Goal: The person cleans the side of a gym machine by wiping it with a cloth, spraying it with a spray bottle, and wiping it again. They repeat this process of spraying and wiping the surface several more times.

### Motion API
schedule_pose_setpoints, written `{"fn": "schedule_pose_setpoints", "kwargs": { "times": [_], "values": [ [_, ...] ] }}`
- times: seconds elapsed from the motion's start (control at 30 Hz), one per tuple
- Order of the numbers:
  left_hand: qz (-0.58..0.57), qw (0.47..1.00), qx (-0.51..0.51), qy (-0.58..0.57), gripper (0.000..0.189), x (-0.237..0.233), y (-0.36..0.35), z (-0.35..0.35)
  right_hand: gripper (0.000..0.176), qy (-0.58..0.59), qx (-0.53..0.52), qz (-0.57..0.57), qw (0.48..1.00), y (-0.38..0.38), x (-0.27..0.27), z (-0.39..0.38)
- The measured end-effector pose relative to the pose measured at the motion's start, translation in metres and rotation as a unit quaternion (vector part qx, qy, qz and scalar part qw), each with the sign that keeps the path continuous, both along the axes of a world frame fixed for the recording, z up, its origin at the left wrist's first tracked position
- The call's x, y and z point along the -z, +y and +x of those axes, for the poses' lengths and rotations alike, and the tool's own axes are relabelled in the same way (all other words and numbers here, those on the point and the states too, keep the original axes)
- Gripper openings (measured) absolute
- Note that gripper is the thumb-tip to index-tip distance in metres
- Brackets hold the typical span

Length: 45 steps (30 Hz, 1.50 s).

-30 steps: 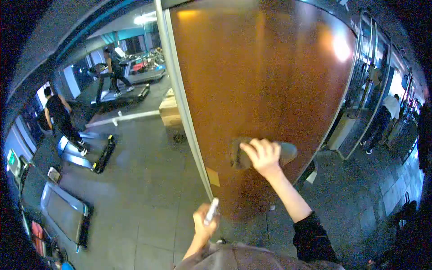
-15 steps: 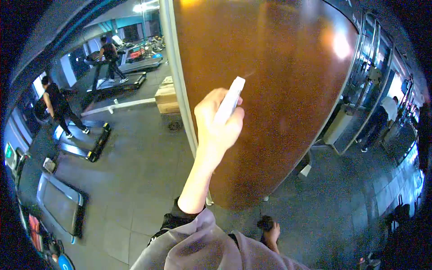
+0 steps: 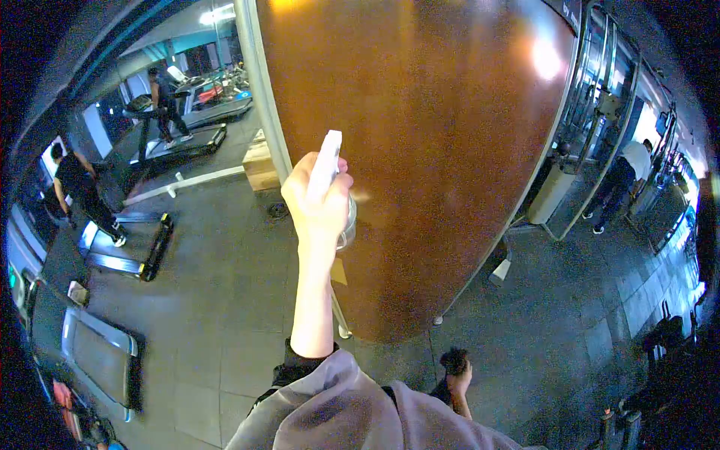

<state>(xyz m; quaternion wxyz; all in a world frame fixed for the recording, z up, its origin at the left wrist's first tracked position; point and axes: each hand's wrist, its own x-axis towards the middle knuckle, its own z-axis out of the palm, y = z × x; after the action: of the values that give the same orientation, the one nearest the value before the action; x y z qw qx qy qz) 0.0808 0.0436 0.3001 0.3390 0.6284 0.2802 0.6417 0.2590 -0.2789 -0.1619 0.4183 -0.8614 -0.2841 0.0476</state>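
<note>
My left hand (image 3: 319, 199) is raised before a large glossy brown panel (image 3: 427, 172), with its fingers wrapped round a spray bottle (image 3: 326, 161). The bottle's white head points up and away from me. Part of its clear body shows behind my wrist, and the rest is hidden by the hand. A pale streak lies on the panel's surface just right of the bottle. Low down near the panel's bottom edge, my right hand (image 3: 460, 380) is closed on a dark crumpled cloth (image 3: 454, 361).
A metal frame (image 3: 264, 82) edges the panel, with small feet at the floor. On the left stand treadmills (image 3: 101, 360), two with people on them, and a wooden box (image 3: 259, 165). To the right are gym machines (image 3: 555, 191) and a bending person (image 3: 626, 172).
My left hand has shifted left across the panel with the spray bottle, whose clear body now shows. The right hand has risen slightly in view. The whole view has turned a little right.
</note>
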Motion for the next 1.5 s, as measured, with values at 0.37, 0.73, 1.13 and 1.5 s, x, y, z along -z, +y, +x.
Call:
{"fn": "schedule_pose_setpoints", "kwargs": {
  "times": [0.37, 0.73, 1.13, 1.5],
  "values": [
    [0.068, 0.993, 0.04, 0.084, 0.018, 0.048, -0.032, 0.022, 0.053, 0.118, -0.019, 0.328, 0.937, 0.127, -0.072, 0.014],
    [-0.143, 0.973, 0.118, 0.139, 0.021, 0.195, -0.045, -0.036, 0.059, -0.144, 0.088, 0.537, 0.827, 0.205, -0.388, 0.074],
    [-0.399, 0.912, 0.047, 0.085, 0.019, 0.305, -0.119, -0.144, 0.091, -0.521, 0.031, 0.327, 0.788, 0.305, -0.522, -0.038],
    [-0.333, 0.938, 0.057, 0.072, 0.022, 0.291, -0.103, -0.127, 0.049, -0.706, -0.163, 0.093, 0.683, 0.271, -0.327, -0.031]
  ]
}}
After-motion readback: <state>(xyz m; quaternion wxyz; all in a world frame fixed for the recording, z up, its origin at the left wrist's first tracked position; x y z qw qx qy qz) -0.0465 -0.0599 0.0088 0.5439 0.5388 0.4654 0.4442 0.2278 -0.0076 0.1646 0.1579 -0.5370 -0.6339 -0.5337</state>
